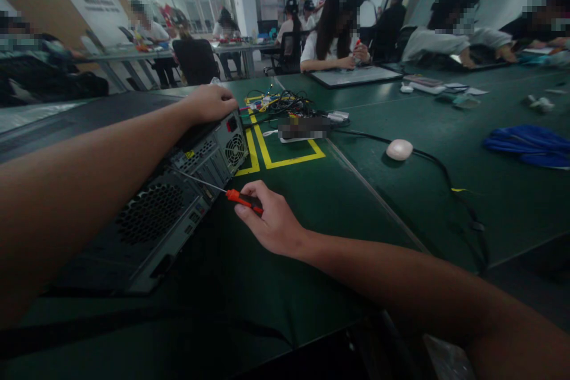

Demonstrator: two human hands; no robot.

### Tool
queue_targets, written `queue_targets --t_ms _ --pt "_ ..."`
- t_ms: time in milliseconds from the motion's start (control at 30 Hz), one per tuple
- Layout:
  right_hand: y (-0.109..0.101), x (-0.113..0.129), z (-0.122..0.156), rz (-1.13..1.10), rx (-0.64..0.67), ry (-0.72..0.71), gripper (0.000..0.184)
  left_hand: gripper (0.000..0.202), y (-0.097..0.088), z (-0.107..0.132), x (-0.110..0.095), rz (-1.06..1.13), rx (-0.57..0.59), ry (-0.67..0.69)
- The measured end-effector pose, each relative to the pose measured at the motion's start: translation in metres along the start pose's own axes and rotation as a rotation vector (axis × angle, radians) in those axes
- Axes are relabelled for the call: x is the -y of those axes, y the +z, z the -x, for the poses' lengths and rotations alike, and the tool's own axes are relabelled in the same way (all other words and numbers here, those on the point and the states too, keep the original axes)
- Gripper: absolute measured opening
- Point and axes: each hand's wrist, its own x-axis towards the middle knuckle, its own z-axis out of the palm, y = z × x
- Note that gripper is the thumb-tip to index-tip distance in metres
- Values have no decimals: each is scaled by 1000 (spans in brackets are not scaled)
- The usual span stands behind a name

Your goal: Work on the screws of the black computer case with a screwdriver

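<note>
A desktop computer case [164,214] lies on its side on the green table [312,202], its rear panel with fan grilles facing me. My left hand [209,104] rests on the case's top far corner, fingers curled over the edge. My right hand [269,219] is closed around the red handle of a screwdriver [238,197]. The thin metal shaft reaches left to the rear panel of the case.
Yellow tape marks a rectangle [285,160] beyond the case, with a tangle of cables [280,101] and a power strip. A white mouse [399,149] with a black cord and a blue cloth [529,145] lie at right. Several people sit at the far tables.
</note>
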Motion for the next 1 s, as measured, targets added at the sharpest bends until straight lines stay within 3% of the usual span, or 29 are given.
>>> queue_targets --t_ms 267,633,867,1000 --pt "-3 6 1 17 11 21 18 60 -1 3 -2 30 -5 -18" --pt "-2 1 -1 12 12 -54 24 61 1 -2 3 1 -8 0" --pt "-2 4 1 -7 18 25 25 59 1 -1 1 11 -5 -19" --pt "-1 3 1 -27 15 28 16 60 1 0 1 8 -14 -21"
